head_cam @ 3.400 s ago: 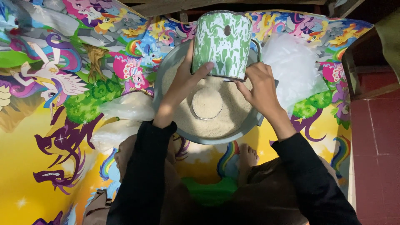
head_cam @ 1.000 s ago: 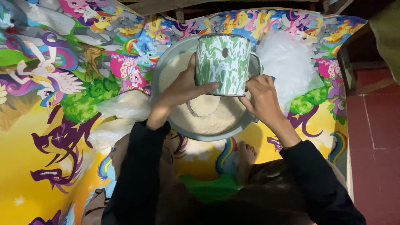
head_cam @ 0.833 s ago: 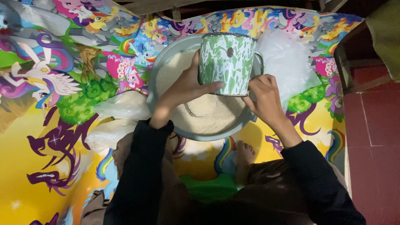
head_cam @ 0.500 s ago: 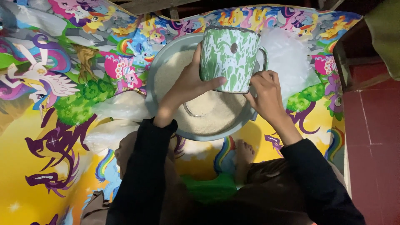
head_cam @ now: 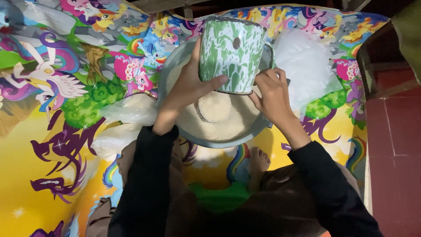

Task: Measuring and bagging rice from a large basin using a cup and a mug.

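A green-and-white speckled enamel mug, cylindrical and glossy, is held over a round metal basin of grainy white rice, left hand cupping its side, right hand grasping its handle, above a bright cartoon-printed mat.

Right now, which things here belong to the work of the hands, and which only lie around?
In use:
- green and white mug, held by left hand and right hand
- metal basin
- pale grain in the basin

Lying about:
- clear plastic bags
- pale bags beside the basin
- cartoon mat
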